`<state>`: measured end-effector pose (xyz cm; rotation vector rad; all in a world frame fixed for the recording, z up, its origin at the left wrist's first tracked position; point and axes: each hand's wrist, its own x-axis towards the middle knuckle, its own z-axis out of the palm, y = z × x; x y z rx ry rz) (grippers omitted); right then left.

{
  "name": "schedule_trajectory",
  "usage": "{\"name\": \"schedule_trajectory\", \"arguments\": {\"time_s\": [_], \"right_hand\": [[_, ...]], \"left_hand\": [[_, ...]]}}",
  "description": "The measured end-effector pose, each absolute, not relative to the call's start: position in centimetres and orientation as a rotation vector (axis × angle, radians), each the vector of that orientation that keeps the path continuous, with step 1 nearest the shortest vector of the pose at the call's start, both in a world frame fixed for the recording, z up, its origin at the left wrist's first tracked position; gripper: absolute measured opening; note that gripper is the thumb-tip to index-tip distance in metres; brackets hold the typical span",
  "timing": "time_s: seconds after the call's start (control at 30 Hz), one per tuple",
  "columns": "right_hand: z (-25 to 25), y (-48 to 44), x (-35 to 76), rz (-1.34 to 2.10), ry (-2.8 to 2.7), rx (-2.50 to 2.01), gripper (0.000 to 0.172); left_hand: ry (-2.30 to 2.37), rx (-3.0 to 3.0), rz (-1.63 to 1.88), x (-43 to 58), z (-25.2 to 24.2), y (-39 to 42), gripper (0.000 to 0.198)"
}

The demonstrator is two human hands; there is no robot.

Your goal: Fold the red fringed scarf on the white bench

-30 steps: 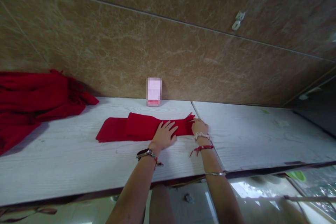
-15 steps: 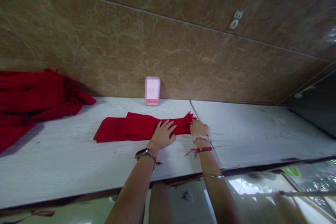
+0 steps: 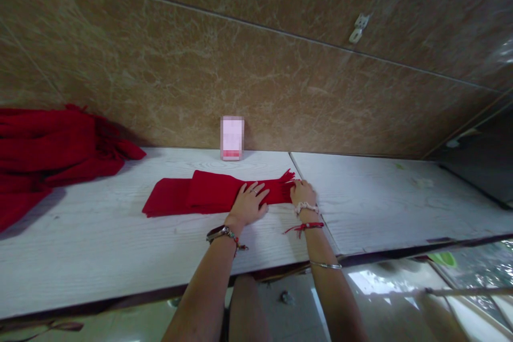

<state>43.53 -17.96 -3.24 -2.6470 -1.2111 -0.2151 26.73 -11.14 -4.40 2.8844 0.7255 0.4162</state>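
White wood-grain counter (image 3: 112, 256), set against a brown marbled wall (image 3: 160, 64). Folded red cloth (image 3: 212, 192) lies flat near the middle of it, lengthwise to the wall; layers are stacked with the upper one short of the left end, and a fringe (image 3: 287, 176) shows at the right end, close to the counter seam (image 3: 295, 162).

Left hand (image 3: 248, 204): palm down on the cloth, fingers spread apart, pressing rather than pinching; a ring (image 3: 253, 191) is on one finger. Right hand (image 3: 303, 195): at the fringed end, fingers curled down over it. Whether they are clamped on the strands cannot be told, since the back of the hand covers the contact.

Left wrist carries a watch (image 3: 216, 233) and a beaded bracelet; right wrist a white band (image 3: 306, 207), a red cord (image 3: 309, 226) and, further up the forearm, a silver bangle (image 3: 326, 265).

Beyond the cloth, a small pink-and-white upright object (image 3: 232, 138) (pixelated, possibly a phone) leans at the wall. Far left: loose heap of red fabric (image 3: 52, 144). Upper right: white fitting (image 3: 359, 28) on the wall.
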Motion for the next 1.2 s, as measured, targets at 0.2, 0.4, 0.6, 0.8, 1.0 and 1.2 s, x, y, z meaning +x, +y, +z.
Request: {"name": "schedule_trajectory", "arguments": {"time_s": [0.2,0.4,0.6,0.8,1.0,1.2], "right_hand": [[-2.8,-18.1,43.5,-0.320,-1.345,-2.363,0.031],[-3.2,-17.3,42.1,-0.149,-1.563,-2.406,0.024],[-1.9,-19.3,44.2,-0.287,-1.149,-2.661,0.030],[-2.6,-20.1,40.7,-0.129,-1.540,-2.496,0.027],[-2.7,-21.2,42.2,-0.235,-1.169,-2.808,0.024],[-3.0,-20.6,41.6,-0.323,-1.465,-2.328,0.031]], "left_hand": [[0.725,2.887,0.417,26.7,-4.4,-11.1,0.042],[0.734,2.904,0.394,26.8,-4.3,-11.1,0.043],[0.733,2.912,0.393,26.7,-4.3,-11.1,0.043],[0.736,2.929,0.418,26.7,-4.3,-11.2,0.042],[0.720,2.919,0.410,26.7,-4.4,-11.0,0.042],[0.713,2.883,0.437,26.7,-4.4,-11.0,0.042]]}}
